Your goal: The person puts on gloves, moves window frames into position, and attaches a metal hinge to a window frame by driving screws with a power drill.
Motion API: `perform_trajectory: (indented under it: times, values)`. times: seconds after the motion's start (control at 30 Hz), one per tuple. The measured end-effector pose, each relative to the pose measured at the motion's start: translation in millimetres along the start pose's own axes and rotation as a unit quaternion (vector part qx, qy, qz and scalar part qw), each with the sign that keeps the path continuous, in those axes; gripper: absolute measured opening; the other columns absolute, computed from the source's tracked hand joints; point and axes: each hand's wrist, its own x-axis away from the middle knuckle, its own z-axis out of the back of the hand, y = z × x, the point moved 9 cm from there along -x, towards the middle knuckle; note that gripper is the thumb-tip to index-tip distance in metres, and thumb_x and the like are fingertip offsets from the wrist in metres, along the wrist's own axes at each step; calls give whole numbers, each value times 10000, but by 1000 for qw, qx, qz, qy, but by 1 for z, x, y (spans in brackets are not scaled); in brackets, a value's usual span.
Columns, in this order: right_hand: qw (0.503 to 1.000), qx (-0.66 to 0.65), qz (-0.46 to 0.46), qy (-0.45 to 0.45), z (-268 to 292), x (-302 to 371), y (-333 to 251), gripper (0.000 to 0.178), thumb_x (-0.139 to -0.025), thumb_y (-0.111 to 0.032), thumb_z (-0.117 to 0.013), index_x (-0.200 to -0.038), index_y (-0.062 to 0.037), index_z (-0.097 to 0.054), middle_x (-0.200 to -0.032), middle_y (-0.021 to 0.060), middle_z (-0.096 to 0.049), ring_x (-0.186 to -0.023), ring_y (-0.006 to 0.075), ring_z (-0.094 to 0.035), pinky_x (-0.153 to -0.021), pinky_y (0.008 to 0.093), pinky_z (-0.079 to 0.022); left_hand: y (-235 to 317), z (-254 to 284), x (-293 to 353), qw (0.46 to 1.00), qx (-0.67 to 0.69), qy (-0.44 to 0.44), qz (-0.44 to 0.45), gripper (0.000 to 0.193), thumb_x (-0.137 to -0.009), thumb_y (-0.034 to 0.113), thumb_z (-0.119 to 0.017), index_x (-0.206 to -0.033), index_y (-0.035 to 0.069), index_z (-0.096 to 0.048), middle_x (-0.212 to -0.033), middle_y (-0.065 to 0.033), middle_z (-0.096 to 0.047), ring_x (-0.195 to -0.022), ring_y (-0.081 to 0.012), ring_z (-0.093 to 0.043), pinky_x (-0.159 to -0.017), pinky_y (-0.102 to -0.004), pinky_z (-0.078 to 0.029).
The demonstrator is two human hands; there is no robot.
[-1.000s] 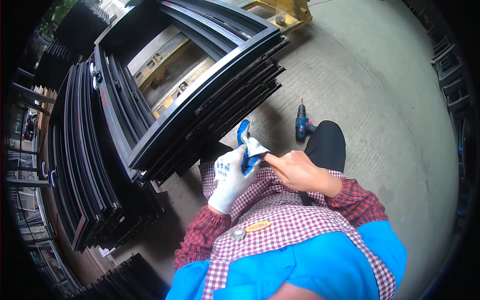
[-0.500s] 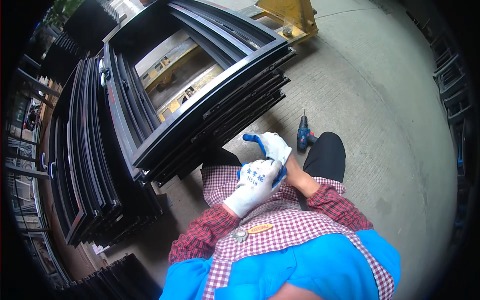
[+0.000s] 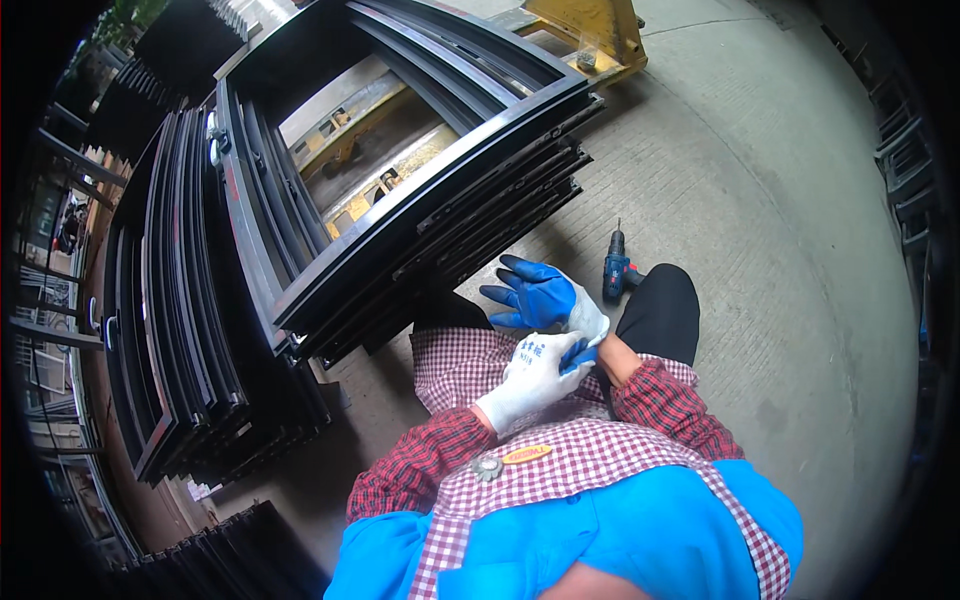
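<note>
Both my hands wear white work gloves with blue coated palms, and they meet above my lap. My right hand (image 3: 540, 300) has its palm turned up and its fingers spread, holding nothing. At the right wrist, my left hand (image 3: 530, 374) is closed on the white cuff of the right glove (image 3: 590, 322); its fingertips are partly hidden there. A blue and black cordless drill (image 3: 614, 272) with a bit fitted lies on the concrete floor, just beyond my right knee.
A stack of dark metal frames (image 3: 425, 215) stands close ahead to the left. More frames (image 3: 190, 300) lean upright at its left. Behind the stack is a yellow metal pallet jack or stand (image 3: 590, 30). Other frames (image 3: 905, 165) line the far right edge.
My right hand has turned palm up and its fingers have opened out. My left hand has moved slightly right and farther from my body, staying at the right glove's cuff.
</note>
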Motion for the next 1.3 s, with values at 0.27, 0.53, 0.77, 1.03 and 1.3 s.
perform_trajectory:
  times: [0.27, 0.53, 0.77, 1.03, 1.3]
  values:
    - [840, 515, 170, 32, -91, 45, -47, 423, -878, -220, -614, -1262, -85, -500, -1273, 87, -537, -1127, 223, -544, -955, 302, -436, -61, 80, 12, 896, 322, 301, 57, 275, -916, 162, -522, -1135, 15, -602, -953, -61, -669, -791, -192, -629, -722, -303, -493]
    - [666, 746, 1, 5, -88, 28, -23, 408, -853, -183, -647, -1225, -48, -546, -1138, 48, -625, -971, 148, -604, -888, 233, -462, -56, 91, -1, 975, 101, 192, 44, 304, -823, 114, -583, -1102, -5, -595, -1013, -126, -656, -907, -209, -620, -817, -285, -470]
    - [895, 373, 157, 189, -42, 49, -42, 400, -892, -186, -580, -1254, -50, -477, -1067, 87, -597, -903, 162, -574, -802, 267, -471, -50, 128, 16, 886, 199, 419, 0, 327, -782, 59, -554, -1100, -14, -572, -1067, -131, -646, -861, -208, -629, -777, -283, -481]
    - [852, 375, 200, 304, 79, 44, -23, 353, -951, -176, -468, -1258, -3, -440, -1050, 125, -561, -880, 174, -539, -772, 287, -455, 13, 34, -13, 976, -210, 57, -22, 308, -752, 174, -624, -1015, 18, -583, -691, -122, -640, -581, -298, -619, -548, -368, -462]
    - [443, 849, 33, 284, 136, 64, 8, 443, -952, -181, -468, -1351, -28, -351, -1227, 141, -471, -1023, 219, -526, -887, 316, -431, 17, 16, -11, 981, -191, -10, -31, 268, -780, 225, -609, -952, 27, -557, -662, -121, -628, -569, -303, -618, -518, -379, -458]
